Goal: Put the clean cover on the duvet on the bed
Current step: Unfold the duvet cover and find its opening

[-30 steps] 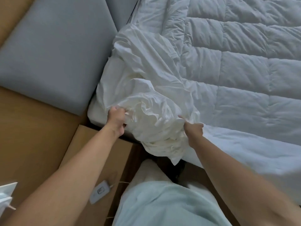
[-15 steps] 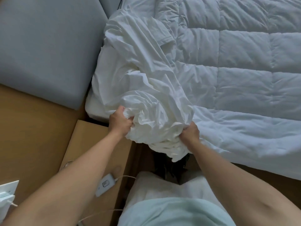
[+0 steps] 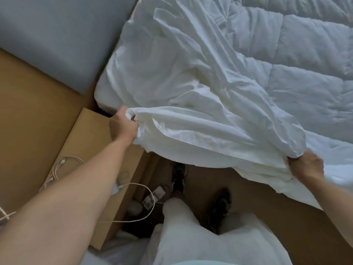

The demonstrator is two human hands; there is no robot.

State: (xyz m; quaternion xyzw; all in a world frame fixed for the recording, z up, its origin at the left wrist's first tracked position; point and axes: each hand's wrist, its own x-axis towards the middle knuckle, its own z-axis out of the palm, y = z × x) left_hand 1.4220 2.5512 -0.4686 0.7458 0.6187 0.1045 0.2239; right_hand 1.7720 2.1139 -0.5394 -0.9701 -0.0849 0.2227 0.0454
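Observation:
A crumpled white duvet cover (image 3: 191, 92) lies over the near left corner of the bed, its edge stretched taut between my hands. My left hand (image 3: 123, 127) grips a bunched end of the cover at the bed's corner. My right hand (image 3: 305, 166) grips the cover's edge far to the right, at the bed's side. The quilted white duvet (image 3: 305, 64) spreads over the bed beyond the cover, partly hidden under it.
A grey padded headboard (image 3: 57, 39) stands at the upper left. A wooden bedside table (image 3: 95, 150) with white charging cables (image 3: 63, 165) sits below my left arm. Shoes (image 3: 219, 205) and plugs lie on the floor by my legs.
My hands have moved apart, the right one far to the right, spreading the bunched cover into a stretched edge. The camera has dropped lower toward the floor.

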